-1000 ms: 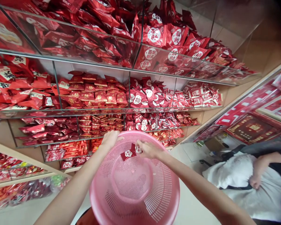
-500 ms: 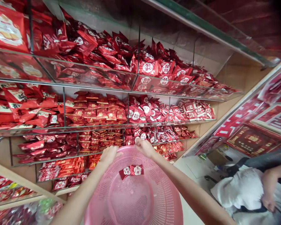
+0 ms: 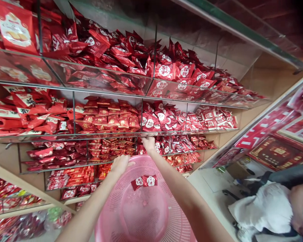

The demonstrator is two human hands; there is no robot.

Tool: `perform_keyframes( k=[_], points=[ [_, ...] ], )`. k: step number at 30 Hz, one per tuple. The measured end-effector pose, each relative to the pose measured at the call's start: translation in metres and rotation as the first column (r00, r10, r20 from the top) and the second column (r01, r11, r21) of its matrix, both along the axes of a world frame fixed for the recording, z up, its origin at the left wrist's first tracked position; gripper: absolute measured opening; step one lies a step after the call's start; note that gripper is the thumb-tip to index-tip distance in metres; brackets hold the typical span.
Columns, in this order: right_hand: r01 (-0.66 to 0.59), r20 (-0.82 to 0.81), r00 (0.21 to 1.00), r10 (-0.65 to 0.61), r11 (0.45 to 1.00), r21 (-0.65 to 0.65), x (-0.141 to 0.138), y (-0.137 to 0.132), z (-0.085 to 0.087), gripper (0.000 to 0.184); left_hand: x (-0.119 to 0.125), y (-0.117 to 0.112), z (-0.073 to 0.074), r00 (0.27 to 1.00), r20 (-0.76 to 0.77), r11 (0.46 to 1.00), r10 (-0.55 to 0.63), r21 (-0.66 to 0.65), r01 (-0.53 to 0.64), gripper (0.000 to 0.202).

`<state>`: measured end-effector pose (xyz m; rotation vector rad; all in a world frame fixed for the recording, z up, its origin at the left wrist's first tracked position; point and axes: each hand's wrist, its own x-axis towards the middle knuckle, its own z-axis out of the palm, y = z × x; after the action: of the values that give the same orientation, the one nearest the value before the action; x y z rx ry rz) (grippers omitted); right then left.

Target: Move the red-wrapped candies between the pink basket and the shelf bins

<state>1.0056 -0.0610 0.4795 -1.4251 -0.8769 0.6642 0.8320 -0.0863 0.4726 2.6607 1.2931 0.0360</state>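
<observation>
My left hand (image 3: pixel 120 163) is closed around the far rim of a pink plastic basket (image 3: pixel 106 215) with a mesh of small holes. Two small red candy packets (image 3: pixel 144 181) with white labels lie inside, against its far wall. My right hand (image 3: pixel 148 143) is off the rim, beyond the basket, at the edge of a shelf compartment holding dark red packets (image 3: pixel 160 147). Its fingers point forward and look apart, though their tips are small and partly hidden; I see nothing held in them.
Glass-fronted shelves (image 3: pixel 111 133) with black dividers hold heaps of red packets in several rows. A thick glass shelf edge (image 3: pixel 232 33) crosses overhead. At the lower right a person in a white garment (image 3: pixel 265 208) is close by. Red printed goods (image 3: pixel 275 151) stand on the right.
My right hand has let go of the basket's rim and moved forward and slightly left to the shelf. My left hand still grips the rim. The view has shifted a little.
</observation>
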Motion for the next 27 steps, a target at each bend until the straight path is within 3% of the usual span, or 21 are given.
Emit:
perform_keyframes(
  k=[3,8,18,21,27],
  points=[
    [0.001,-0.138,0.990,0.006,0.999,0.050,0.004,-0.014,0.002,0.025,0.000,0.002,-0.004,1.000,0.007,1.000,0.002,0.012,-0.002,0.054],
    [-0.149,-0.296,0.936,0.193,0.975,0.165,0.012,-0.057,0.007,0.029,0.001,0.002,-0.006,1.000,0.010,0.999,0.005,0.042,-0.005,0.054],
    [-0.346,0.040,0.938,0.345,0.938,0.028,0.031,-0.123,0.006,0.021,0.000,0.000,-0.001,1.000,0.004,1.000,-0.014,0.027,0.014,0.055],
    [-0.501,0.057,0.860,0.508,0.860,-0.099,0.036,-0.139,0.006,0.021,0.000,0.001,-0.002,1.000,0.005,1.000,-0.008,0.009,0.008,0.056],
    [-0.727,0.055,0.621,0.782,0.601,-0.332,0.032,-0.150,-0.001,0.018,0.000,0.000,-0.003,1.000,0.011,1.000,0.004,-0.008,-0.004,0.052]
  ],
)
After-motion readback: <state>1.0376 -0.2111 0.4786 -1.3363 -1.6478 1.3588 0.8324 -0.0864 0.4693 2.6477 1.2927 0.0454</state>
